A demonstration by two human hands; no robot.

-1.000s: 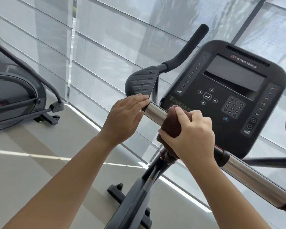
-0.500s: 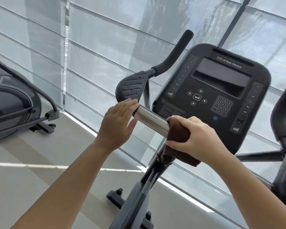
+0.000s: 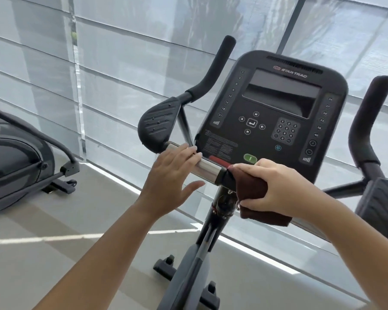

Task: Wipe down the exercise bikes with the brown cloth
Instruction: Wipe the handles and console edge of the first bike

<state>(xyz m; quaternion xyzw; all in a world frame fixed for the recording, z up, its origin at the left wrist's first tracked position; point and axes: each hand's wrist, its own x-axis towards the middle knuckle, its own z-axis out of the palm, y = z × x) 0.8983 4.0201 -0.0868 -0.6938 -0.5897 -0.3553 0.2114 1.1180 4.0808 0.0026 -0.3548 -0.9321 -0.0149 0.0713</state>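
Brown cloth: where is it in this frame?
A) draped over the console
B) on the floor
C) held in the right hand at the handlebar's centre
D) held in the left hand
C: the right hand grips the brown cloth against the handlebar's centre joint; the left hand rests open on the chrome bar.

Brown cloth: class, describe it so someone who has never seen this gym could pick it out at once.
Find the black console of the nearest exercise bike. Just below it runs a chrome handlebar, and the right hand grips the brown cloth at the bar's inner end. It is the only soft, dark-brown fabric among black plastic and shiny metal.
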